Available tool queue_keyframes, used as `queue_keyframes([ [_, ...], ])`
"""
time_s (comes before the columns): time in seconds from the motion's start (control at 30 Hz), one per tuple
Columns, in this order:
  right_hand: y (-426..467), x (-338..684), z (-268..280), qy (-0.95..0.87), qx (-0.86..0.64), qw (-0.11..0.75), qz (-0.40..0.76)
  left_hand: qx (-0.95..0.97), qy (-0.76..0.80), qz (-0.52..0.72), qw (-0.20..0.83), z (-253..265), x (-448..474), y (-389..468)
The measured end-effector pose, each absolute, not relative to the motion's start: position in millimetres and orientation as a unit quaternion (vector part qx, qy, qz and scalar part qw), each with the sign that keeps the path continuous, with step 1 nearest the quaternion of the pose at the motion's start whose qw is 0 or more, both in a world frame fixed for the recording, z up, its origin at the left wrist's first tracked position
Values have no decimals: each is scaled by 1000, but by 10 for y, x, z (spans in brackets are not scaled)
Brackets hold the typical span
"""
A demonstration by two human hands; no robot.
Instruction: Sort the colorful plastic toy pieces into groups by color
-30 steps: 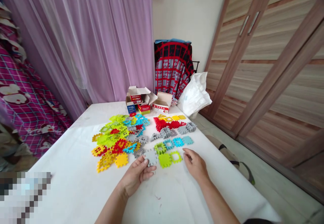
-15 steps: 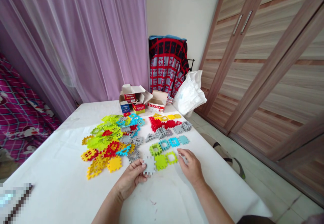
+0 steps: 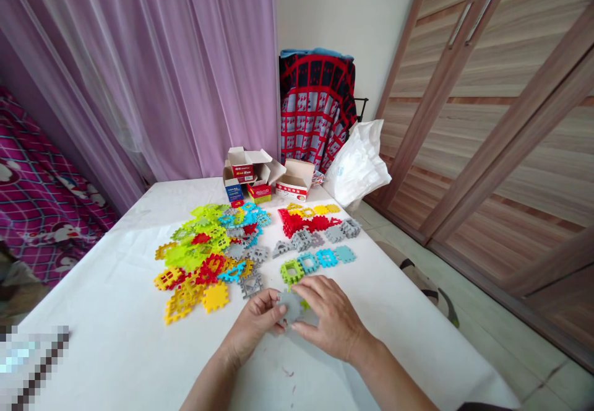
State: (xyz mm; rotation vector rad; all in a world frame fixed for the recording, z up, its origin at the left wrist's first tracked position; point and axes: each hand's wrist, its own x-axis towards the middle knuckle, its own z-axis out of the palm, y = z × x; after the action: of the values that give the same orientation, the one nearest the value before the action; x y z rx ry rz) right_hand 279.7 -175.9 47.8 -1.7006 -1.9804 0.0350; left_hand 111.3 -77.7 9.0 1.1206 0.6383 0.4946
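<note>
My left hand (image 3: 257, 324) is closed on a grey square interlocking tile (image 3: 290, 306), with the thumb on its face. From the other side my right hand (image 3: 327, 318) reaches around the tile's right edge, thumb below and fingers above. Lime green tiles lie just behind, mostly covered by my right hand. Beyond the hands, a green window tile (image 3: 292, 271) begins a row with blue tiles (image 3: 327, 257). Left of this row sits a mixed heap of lime tiles (image 3: 179, 256), yellow tiles (image 3: 216, 298), red, blue and grey ones.
Farther back on the white-covered table (image 3: 116, 312) are red tiles (image 3: 306, 222), grey tiles (image 3: 302, 240) and a yellow row (image 3: 320, 210). Opened small boxes (image 3: 253, 176) stand at the far edge, beside a white plastic bag (image 3: 357, 163). A wooden wardrobe (image 3: 487, 120) lines the right.
My right hand has moved left from beside the green tiles onto the grey tile. My left hand still holds that tile, now slightly farther right in view. The camera has shifted a little.
</note>
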Motion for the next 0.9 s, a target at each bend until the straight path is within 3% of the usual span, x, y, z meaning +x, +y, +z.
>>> queue_keyframes([
  [0.33, -1741, 2796, 631, -742, -652, 157, 15, 540, 264, 218, 769, 90, 1141, -823],
  [0.53, -1436, 3833, 702, -715, -681, 151, -50, 517, 312, 263, 753, 106, 1081, -776],
  [0.7, -1034, 4662, 855, -700, -708, 35, -91, 509, 328, 259, 753, 36, 1075, -700],
  [0.9, -697, 4858, 925, -721, -686, -81, -57, 500, 336, 255, 757, 39, 1070, -693],
])
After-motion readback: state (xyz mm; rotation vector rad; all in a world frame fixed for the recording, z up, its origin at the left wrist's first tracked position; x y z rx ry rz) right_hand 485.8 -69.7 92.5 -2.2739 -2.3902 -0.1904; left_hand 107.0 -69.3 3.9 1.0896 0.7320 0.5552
